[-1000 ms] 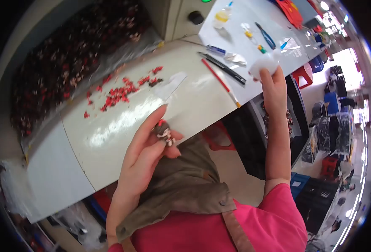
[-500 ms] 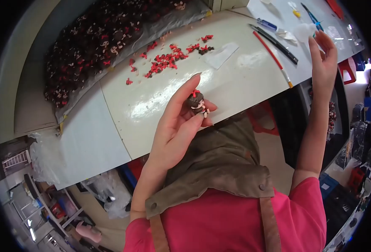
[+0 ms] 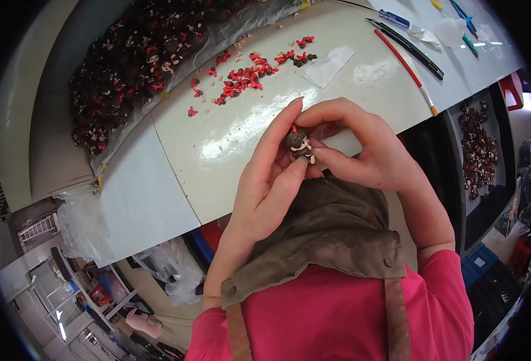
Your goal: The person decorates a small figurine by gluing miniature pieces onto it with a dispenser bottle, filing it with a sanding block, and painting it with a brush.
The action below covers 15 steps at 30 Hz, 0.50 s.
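Observation:
A small doll figurine (image 3: 299, 143) with dark brown hair, a red bow on top and a pale face is held over the table's front edge. My left hand (image 3: 268, 183) grips it from the left, the thumb at its lower body. From the right, my right hand (image 3: 364, 147) also closes on it, with the thumb against its side and the fingers curled around behind the head. Parts of both hands' fingers are hidden behind the figurine. Beyond the hands, small red bow pieces (image 3: 241, 80) lie scattered on the white table (image 3: 217, 162).
A large heap of dark figurines (image 3: 139, 66) fills a lined tray at the back left. A white paper piece (image 3: 330, 66), red brush (image 3: 404, 67), black pens (image 3: 407, 49) and blue-handled screwdriver (image 3: 393, 18) lie at the back right. Another bin holds figurines (image 3: 479, 153).
My right hand has come from the far right of the table to the figurine and taken hold of it. The left hand keeps its grip. The view has shifted slightly.

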### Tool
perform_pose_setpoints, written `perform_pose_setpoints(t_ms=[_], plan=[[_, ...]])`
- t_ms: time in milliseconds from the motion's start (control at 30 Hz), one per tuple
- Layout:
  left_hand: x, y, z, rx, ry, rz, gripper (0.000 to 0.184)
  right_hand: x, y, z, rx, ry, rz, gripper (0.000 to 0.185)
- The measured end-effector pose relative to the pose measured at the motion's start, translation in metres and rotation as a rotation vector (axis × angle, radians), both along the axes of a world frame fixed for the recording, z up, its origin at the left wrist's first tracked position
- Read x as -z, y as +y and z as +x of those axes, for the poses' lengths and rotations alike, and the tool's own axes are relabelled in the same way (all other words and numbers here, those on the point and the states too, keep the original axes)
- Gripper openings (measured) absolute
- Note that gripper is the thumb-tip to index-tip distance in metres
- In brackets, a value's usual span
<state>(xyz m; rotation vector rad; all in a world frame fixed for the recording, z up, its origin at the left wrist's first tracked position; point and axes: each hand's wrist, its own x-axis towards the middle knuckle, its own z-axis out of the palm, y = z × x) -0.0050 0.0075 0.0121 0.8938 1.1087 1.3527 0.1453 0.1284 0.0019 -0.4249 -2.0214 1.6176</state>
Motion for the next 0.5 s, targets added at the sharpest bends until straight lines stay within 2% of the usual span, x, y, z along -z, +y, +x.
perform_pose_setpoints(t_ms=[367,500], plan=[[0.0031,-0.0034,-0.0016,0.052,0.073,0.008,0.062,0.0019,0.0036,0.0004,-0.01,0.044,0.012,0.033],[0.0054,-0.0037,-0.0006,0.049,0.135,0.023,0.061,0.0036,0.0051,0.0025,-0.038,0.017,-0.003,0.04]])
